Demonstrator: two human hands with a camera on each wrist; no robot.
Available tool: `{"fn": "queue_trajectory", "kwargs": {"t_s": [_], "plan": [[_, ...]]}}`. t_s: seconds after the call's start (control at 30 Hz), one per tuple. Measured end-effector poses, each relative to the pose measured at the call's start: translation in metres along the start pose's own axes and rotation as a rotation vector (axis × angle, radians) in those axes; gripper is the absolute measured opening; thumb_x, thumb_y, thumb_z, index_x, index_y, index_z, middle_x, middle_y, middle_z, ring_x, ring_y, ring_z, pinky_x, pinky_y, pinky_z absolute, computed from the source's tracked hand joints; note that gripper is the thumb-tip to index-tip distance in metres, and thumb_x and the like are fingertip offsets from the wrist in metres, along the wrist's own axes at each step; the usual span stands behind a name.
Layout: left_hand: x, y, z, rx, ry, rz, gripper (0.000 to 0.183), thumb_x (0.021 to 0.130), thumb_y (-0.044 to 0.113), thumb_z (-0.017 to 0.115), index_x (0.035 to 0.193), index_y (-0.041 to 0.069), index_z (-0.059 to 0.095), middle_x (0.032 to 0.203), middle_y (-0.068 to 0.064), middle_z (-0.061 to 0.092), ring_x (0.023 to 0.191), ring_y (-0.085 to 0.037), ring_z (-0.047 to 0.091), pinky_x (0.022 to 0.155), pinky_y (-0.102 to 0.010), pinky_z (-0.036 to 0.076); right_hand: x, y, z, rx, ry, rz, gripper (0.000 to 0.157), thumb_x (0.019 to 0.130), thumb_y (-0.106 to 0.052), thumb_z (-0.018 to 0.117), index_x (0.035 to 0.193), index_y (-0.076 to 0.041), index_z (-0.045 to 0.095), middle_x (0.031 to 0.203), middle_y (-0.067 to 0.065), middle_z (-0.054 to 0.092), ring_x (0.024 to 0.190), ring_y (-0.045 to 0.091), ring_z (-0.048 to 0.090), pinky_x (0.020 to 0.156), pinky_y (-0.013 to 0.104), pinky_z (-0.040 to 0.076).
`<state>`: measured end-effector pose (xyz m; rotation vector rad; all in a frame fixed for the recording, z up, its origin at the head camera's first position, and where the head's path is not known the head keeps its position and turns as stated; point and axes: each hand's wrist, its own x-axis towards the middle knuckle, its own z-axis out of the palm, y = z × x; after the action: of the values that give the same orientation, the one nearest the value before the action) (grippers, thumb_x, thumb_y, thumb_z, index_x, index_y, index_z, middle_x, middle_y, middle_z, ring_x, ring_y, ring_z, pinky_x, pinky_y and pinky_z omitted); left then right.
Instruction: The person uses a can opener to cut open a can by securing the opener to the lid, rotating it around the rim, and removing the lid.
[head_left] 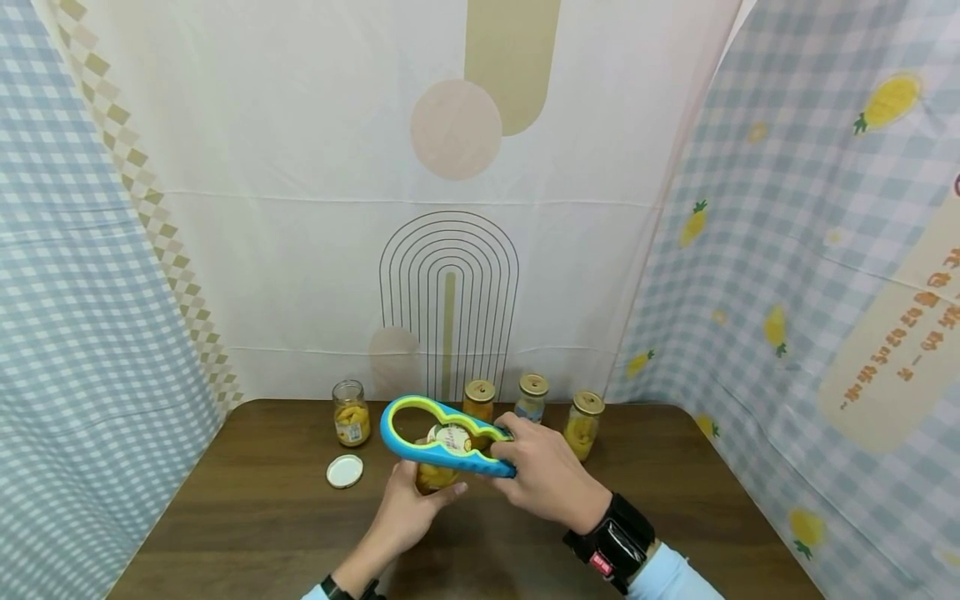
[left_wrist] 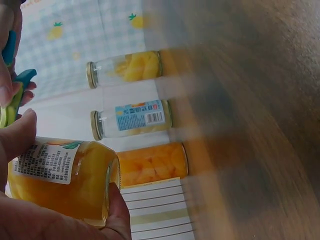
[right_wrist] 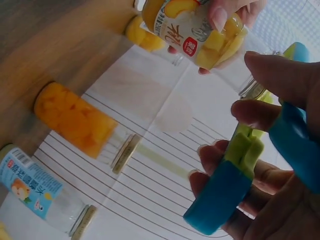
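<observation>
My left hand [head_left: 408,510] grips a glass jar of yellow peach pieces [left_wrist: 92,182], fingers and thumb curled round its sides. In the right wrist view the jar is tilted, its fruit label facing the camera. My right hand [head_left: 546,473] holds the handles of a blue and green jar opener [head_left: 450,456], seen also in the right wrist view as two blue handles with a wavy green lining. The opener lies over the jar's top in the head view, and the pale printed lid [head_left: 452,437] shows through its loop.
An uncovered jar of yellow fruit [head_left: 352,422] stands at the left, a white lid [head_left: 345,471] lying before it. Behind my hands stand lidded jars: orange fruit [right_wrist: 77,120], a blue-labelled jar [left_wrist: 142,117] and yellow fruit [head_left: 582,429]. Cloth hangings [head_left: 300,275] surround the brown table [head_left: 247,508].
</observation>
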<state>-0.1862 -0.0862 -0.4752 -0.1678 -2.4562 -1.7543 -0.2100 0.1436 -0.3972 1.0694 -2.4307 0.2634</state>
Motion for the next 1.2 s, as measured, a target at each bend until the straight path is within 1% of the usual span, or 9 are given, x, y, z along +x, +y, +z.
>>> {"fn": "queue_trajectory", "kwargs": {"t_s": [0.17,0.3,0.5,0.63,0.73,0.83,0.9,1.07,1.2], "plan": [[0.0,-0.001,0.001,0.004,0.006,0.017,0.064,0.087,0.03,0.091,0.14,0.013,0.06,0.137,-0.009,0.071,0.129,-0.032,0.066,0.108,-0.057,0.054,0.003,-0.004,-0.001,0.003,-0.065,0.01,0.022,0.085,-0.032,0.09,0.08,-0.024,0.069,0.088,-0.006,0.049,0.07,0.006,0.037,0.058,0.018,0.033],[0.001,-0.002,0.003,0.009,-0.006,0.02,0.059,0.087,0.027,0.091,0.137,0.013,0.061,0.133,-0.008,0.072,0.125,-0.029,0.067,0.104,-0.052,0.056,0.005,-0.007,0.0,0.008,-0.136,0.003,0.027,0.088,-0.029,0.086,0.074,-0.025,0.063,0.083,-0.005,0.043,0.066,0.006,0.034,0.057,0.019,0.03],[0.002,-0.005,0.005,0.008,-0.009,0.035,0.061,0.086,0.025,0.091,0.137,0.011,0.062,0.133,-0.01,0.073,0.124,-0.029,0.069,0.103,-0.052,0.057,0.005,-0.009,0.005,-0.079,-0.171,-0.048,0.03,0.09,-0.028,0.083,0.073,-0.025,0.058,0.087,-0.002,0.044,0.067,0.007,0.034,0.06,0.021,0.03],[0.002,-0.005,0.005,-0.007,-0.013,0.032,0.062,0.086,0.025,0.092,0.138,0.011,0.062,0.135,-0.01,0.073,0.125,-0.03,0.069,0.105,-0.053,0.057,0.006,-0.01,0.006,-0.093,-0.176,-0.056,0.031,0.09,-0.026,0.082,0.073,-0.024,0.056,0.088,-0.001,0.046,0.066,0.008,0.036,0.06,0.022,0.031],[0.002,-0.006,0.005,-0.013,-0.006,0.022,0.062,0.084,0.025,0.093,0.137,0.01,0.062,0.134,-0.01,0.074,0.124,-0.029,0.069,0.105,-0.053,0.057,0.006,-0.011,0.006,-0.102,-0.191,-0.057,0.025,0.092,-0.025,0.081,0.079,-0.022,0.061,0.09,-0.001,0.049,0.068,0.008,0.038,0.061,0.022,0.034],[0.001,-0.007,0.007,-0.023,0.0,0.005,0.066,0.084,0.024,0.093,0.139,0.008,0.06,0.136,-0.013,0.071,0.126,-0.031,0.068,0.106,-0.055,0.056,0.006,-0.012,0.008,-0.121,-0.199,-0.058,0.014,0.094,-0.023,0.08,0.089,-0.02,0.067,0.094,0.0,0.054,0.072,0.008,0.044,0.063,0.023,0.04],[0.0,-0.007,0.007,-0.03,-0.003,-0.013,0.069,0.085,0.024,0.093,0.141,0.006,0.057,0.14,-0.015,0.068,0.128,-0.033,0.066,0.107,-0.056,0.055,0.005,-0.013,0.009,-0.136,-0.196,-0.06,0.011,0.094,-0.022,0.08,0.096,-0.019,0.069,0.097,0.001,0.057,0.074,0.009,0.048,0.065,0.023,0.044],[-0.002,-0.008,0.009,-0.037,-0.015,-0.045,0.074,0.086,0.023,0.092,0.146,0.004,0.052,0.145,-0.019,0.063,0.132,-0.036,0.063,0.108,-0.058,0.054,0.003,-0.014,0.013,-0.154,-0.183,-0.063,0.016,0.094,-0.02,0.081,0.106,-0.016,0.071,0.099,0.002,0.059,0.077,0.012,0.052,0.066,0.025,0.049],[0.0,-0.01,0.009,-0.027,-0.017,-0.038,0.072,0.086,0.022,0.091,0.145,0.004,0.053,0.143,-0.019,0.063,0.13,-0.035,0.064,0.107,-0.057,0.055,0.002,-0.012,0.017,-0.152,-0.178,-0.063,0.02,0.094,-0.021,0.082,0.109,-0.016,0.071,0.099,0.003,0.059,0.078,0.012,0.055,0.066,0.026,0.05]]}}
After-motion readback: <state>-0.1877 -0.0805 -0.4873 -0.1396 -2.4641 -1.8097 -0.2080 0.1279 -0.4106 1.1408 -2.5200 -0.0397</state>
